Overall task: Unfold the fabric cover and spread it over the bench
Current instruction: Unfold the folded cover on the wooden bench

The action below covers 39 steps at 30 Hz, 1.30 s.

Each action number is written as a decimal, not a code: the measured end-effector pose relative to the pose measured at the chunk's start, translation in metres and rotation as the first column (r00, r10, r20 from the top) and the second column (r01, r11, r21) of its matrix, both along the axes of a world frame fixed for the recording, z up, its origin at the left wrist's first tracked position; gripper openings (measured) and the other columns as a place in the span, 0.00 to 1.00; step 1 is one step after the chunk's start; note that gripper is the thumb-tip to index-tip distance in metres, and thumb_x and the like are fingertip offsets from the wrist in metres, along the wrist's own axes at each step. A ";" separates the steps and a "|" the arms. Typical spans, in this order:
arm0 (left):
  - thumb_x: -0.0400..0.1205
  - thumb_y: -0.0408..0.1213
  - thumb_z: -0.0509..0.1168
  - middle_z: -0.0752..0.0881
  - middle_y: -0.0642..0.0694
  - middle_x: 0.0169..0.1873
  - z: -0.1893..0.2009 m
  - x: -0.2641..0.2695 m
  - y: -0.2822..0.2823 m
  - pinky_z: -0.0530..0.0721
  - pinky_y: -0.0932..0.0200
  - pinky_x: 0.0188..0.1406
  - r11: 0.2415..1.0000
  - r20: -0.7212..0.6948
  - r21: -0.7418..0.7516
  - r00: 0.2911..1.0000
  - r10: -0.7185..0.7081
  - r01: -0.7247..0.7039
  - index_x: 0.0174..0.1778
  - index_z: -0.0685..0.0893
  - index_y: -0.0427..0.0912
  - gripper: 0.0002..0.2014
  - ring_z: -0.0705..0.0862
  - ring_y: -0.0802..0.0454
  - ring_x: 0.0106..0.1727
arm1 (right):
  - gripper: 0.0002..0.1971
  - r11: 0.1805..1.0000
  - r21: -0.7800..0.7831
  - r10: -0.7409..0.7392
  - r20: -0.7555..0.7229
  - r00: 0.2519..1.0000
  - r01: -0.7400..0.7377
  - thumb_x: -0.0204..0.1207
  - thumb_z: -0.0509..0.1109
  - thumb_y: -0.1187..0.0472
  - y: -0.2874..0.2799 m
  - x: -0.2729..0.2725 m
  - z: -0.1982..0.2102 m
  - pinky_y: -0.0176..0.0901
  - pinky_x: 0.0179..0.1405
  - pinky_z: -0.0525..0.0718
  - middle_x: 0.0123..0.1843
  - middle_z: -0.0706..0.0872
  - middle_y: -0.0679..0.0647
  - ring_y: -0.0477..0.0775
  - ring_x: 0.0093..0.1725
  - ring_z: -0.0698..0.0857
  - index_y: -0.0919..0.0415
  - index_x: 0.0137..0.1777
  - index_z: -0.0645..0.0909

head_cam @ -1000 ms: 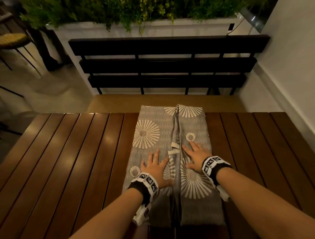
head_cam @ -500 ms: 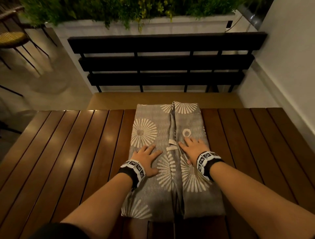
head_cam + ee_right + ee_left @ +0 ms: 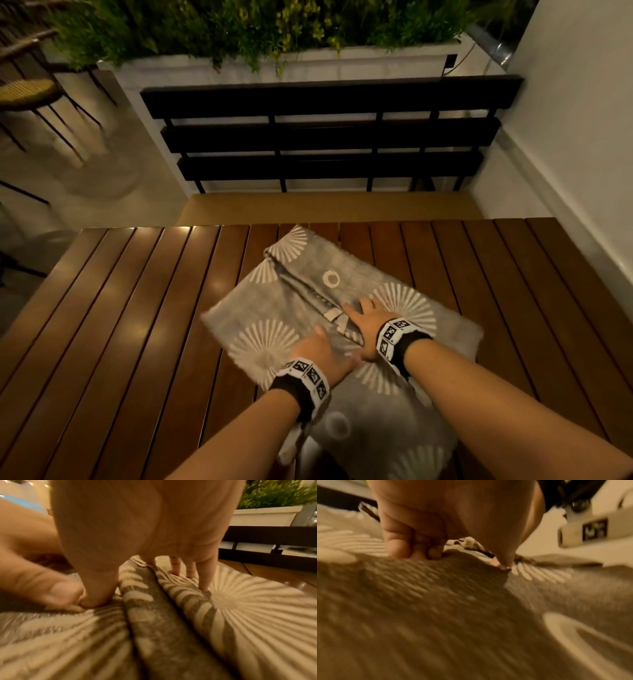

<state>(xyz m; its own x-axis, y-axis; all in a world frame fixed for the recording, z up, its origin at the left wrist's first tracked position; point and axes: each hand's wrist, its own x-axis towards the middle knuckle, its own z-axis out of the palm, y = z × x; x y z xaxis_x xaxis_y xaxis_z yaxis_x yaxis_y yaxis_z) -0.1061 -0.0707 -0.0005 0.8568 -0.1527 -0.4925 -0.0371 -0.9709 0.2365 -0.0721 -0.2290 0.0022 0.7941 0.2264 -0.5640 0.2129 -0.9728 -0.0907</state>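
1. A slatted brown wooden table (image 3: 130,342) fills the lower part of the head view; beyond its far edge stands a black slatted bench (image 3: 329,137) against a white planter (image 3: 308,66) of green plants.
2. The fabric cover (image 3: 301,294) — grey, printed with pale sunbursts and rings — lies folded on the table near its middle, skewed so that its far corner points toward the bench and its near end hangs over the table's front edge. A raised fold runs down its length, with a small pale tag beside it.
3. The right hand (image 3: 368,322) rests palm down on the cover just right of that fold, its fingers (image 3: 205,573) straight and spread, tips pressing the sunburst print; its thumb is planted in the cloth on the other side of the fold.
4. The left hand (image 3: 318,353) sits just beside the right, nearer the table's front edge. In the left wrist view its fingers (image 3: 397,540) curl down into the cloth and the thumb presses a bunched edge — it appears to be pinching the fabric, though motion blur softens the detail.
5. Black-and-white patterned bands circle both wrists.
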 end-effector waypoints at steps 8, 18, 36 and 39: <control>0.80 0.63 0.59 0.86 0.41 0.46 0.017 0.028 0.025 0.80 0.53 0.42 0.985 0.026 -0.097 0.990 -0.139 0.141 0.46 0.78 0.45 0.22 0.84 0.42 0.48 | 0.57 0.936 -0.165 0.319 0.017 0.948 -0.312 0.65 0.79 0.43 -0.015 -0.008 0.002 0.64 0.70 0.73 0.85 0.47 0.56 0.62 0.83 0.53 0.37 0.82 0.38; 0.69 0.73 0.65 0.44 0.51 0.85 -0.017 0.020 0.067 0.55 0.28 0.77 0.923 -0.079 0.116 0.929 -0.360 0.368 0.81 0.47 0.69 0.48 0.44 0.39 0.84 | 0.55 0.920 -0.025 0.391 -0.025 0.920 -0.391 0.66 0.79 0.51 -0.013 -0.037 -0.003 0.62 0.79 0.62 0.86 0.46 0.57 0.62 0.84 0.50 0.42 0.84 0.43; 0.68 0.45 0.71 0.84 0.41 0.55 0.010 0.061 0.128 0.88 0.48 0.50 0.891 -0.049 -0.005 0.890 0.453 -0.454 0.62 0.77 0.45 0.26 0.84 0.44 0.45 | 0.14 0.475 0.182 -0.865 -0.083 0.495 0.861 0.76 0.67 0.58 -0.095 -0.046 0.028 0.49 0.29 0.81 0.43 0.85 0.64 0.58 0.32 0.79 0.65 0.59 0.80; 0.75 0.44 0.69 0.79 0.35 0.67 0.009 0.058 0.125 0.85 0.53 0.41 0.836 -0.236 -0.120 0.833 0.500 -0.536 0.83 0.54 0.45 0.43 0.85 0.38 0.51 | 0.22 0.425 0.193 -0.883 -0.125 0.452 0.884 0.76 0.66 0.58 -0.082 -0.041 0.030 0.41 0.28 0.75 0.43 0.81 0.59 0.55 0.33 0.78 0.66 0.69 0.73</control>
<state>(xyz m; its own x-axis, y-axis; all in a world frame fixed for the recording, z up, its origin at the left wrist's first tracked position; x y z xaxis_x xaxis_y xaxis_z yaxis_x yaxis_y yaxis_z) -0.0482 0.0544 0.0082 0.7279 0.1897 -0.6589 0.5221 -0.7763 0.3532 -0.1135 -0.3111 0.0327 0.6252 -0.4932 -0.6049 -0.7533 -0.5839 -0.3025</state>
